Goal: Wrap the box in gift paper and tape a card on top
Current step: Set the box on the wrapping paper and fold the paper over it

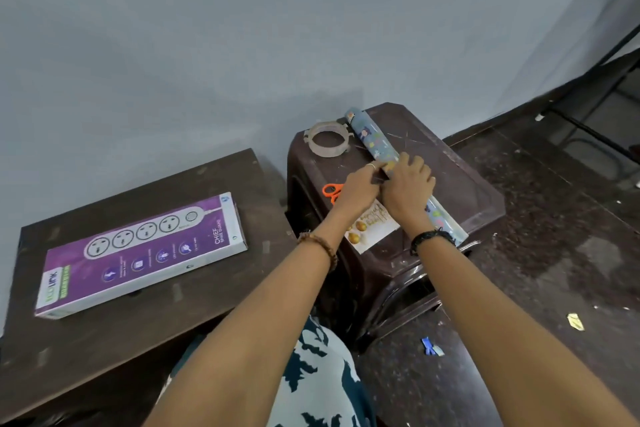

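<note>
The roll (377, 146) of gift paper was gripped near its middle by both hands, held close together: the left hand (360, 189) and the right hand (408, 189) were curled over it where it lay slanted across the stool (460, 191). The roll was judged light, smooth and easily crushed, so a loose grip round the tube was thought better than a pinch at its ends. The card (374, 227) lay under the wrists, partly covered, and was judged thin and easily bent. The scissors (331, 191) were seen just left of the left hand, the tape (327, 142) beyond it. The box (142, 253) lay well to the left on the table (138, 340), flat, stiff and probably light. The roll's near end reached the stool's edge by the right wrist. Little bare room was left on the stool; more was seen on the table round the box.
</note>
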Available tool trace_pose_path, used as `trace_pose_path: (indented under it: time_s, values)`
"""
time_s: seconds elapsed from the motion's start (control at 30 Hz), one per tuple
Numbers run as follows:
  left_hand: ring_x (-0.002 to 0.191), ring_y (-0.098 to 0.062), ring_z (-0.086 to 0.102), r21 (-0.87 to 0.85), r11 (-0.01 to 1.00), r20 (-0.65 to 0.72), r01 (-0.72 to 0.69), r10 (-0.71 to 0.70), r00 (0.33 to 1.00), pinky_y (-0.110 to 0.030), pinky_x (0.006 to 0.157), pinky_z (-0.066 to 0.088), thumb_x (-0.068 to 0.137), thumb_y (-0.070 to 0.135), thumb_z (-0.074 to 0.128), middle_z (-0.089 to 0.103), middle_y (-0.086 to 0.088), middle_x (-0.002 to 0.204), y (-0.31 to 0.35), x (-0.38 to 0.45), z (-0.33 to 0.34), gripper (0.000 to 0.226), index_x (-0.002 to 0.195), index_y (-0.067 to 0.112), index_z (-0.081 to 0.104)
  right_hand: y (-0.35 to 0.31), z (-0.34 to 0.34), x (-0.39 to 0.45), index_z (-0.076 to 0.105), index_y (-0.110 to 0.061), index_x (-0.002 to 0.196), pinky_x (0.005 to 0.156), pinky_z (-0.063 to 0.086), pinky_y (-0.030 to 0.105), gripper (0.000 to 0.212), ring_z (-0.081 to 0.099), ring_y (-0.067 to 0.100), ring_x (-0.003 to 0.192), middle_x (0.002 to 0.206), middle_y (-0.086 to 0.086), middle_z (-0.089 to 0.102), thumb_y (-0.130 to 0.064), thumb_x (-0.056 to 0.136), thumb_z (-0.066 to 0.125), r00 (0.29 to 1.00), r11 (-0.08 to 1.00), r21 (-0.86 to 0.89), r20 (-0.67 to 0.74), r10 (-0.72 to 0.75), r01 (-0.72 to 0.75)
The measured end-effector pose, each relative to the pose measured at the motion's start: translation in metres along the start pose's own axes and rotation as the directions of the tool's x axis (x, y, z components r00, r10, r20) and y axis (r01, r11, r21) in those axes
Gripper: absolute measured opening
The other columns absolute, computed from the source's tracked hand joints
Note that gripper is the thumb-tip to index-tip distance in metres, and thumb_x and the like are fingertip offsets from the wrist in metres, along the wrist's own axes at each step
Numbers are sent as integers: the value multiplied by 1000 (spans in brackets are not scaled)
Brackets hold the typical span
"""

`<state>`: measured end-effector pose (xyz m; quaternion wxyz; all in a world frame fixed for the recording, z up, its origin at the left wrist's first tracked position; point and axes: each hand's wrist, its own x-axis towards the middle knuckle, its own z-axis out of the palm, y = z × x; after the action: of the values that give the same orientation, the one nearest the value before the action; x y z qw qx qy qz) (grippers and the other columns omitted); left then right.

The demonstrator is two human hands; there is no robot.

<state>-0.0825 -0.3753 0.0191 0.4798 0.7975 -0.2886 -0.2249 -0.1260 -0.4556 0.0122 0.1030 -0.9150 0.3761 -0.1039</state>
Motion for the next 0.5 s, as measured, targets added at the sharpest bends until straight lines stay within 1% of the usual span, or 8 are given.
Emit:
trace_pose_path:
  time_s: [0.07, 0.1, 0.2, 0.23, 0.33, 0.4, 0.47, 0.5]
  values:
    - [85, -5, 57, -2, 1000, -2, -3, 3, 1000, -16, 74, 43, 87, -6, 45, 60, -11, 123, -5, 0, 3, 49, 133, 11, 48, 9, 5, 1, 39, -3, 127, 92, 35, 46, 38, 45, 40, 114, 124, 20, 48, -10, 89, 45, 996, 998, 46, 81, 41, -45]
    - [83, -5, 56, -3, 1000, -11, 6, -6, 1000, -17, 76, 44, 87, -5, 46, 59, -11, 124, -7, 1, 4, 48, 133, 11, 48, 13, 8, 2, 39, -4, 128, 90, 36, 46, 40, 45, 40, 113, 123, 20, 49, -9, 88, 45, 994, 996, 73, 101, 39, -46]
    - [117, -19, 53, -89, 994, -59, 63, -68, 996, -19, 90, 39, 90, -1, 48, 54, -13, 132, -9, -3, -2, 46, 134, 8, 46, 13, 8, 0, 43, -5, 124, 85, 37, 45, 37, 49, 38, 107, 118, 18, 54, -9, 87, 44, 999, 997, 68, -17, 29, -28]
    - [121, -20, 51, -137, 987, -87, 81, -93, 992, -17, 91, 37, 91, 1, 49, 54, -13, 131, -10, -5, -6, 44, 134, 8, 46, 9, 4, 0, 44, -6, 124, 84, 37, 45, 36, 50, 38, 106, 117, 17, 54, -10, 88, 45, 997, 997, 75, -73, 37, -32]
    - [111, -16, 55, -302, 947, -184, 113, -174, 967, -21, 90, 41, 93, 14, 53, 61, -9, 120, -9, -17, -24, 39, 132, 10, 49, -12, -16, 1, 44, -8, 126, 82, 40, 44, 38, 52, 35, 105, 118, 14, 55, -16, 90, 48, 983, 984, 178, -184, 30, 3]
    - [105, -14, 56, -480, 869, -199, 117, -238, 951, -25, 88, 45, 94, 22, 53, 61, -6, 115, -8, -27, -38, 36, 128, 12, 50, -34, -29, -3, 45, -10, 127, 81, 43, 44, 39, 54, 34, 105, 118, 13, 56, -15, 88, 49, 977, 946, 303, -205, -53, 115]
    - [102, -15, 57, -669, 737, -211, 92, -307, 928, -30, 85, 48, 94, 28, 53, 61, -5, 113, -9, -38, -57, 29, 121, 16, 52, -61, -37, -16, 45, -12, 125, 81, 44, 43, 37, 53, 32, 107, 119, 11, 55, -16, 89, 50, 962, 872, 412, -173, -210, 264]
    - [96, -15, 59, -751, 658, -230, 53, -337, 913, -31, 80, 50, 93, 30, 54, 62, -4, 107, -10, -44, -68, 24, 114, 18, 54, -74, -38, -25, 46, -13, 125, 80, 44, 41, 36, 53, 30, 108, 121, 9, 54, -18, 89, 51, 944, 837, 437, -152, -293, 330]
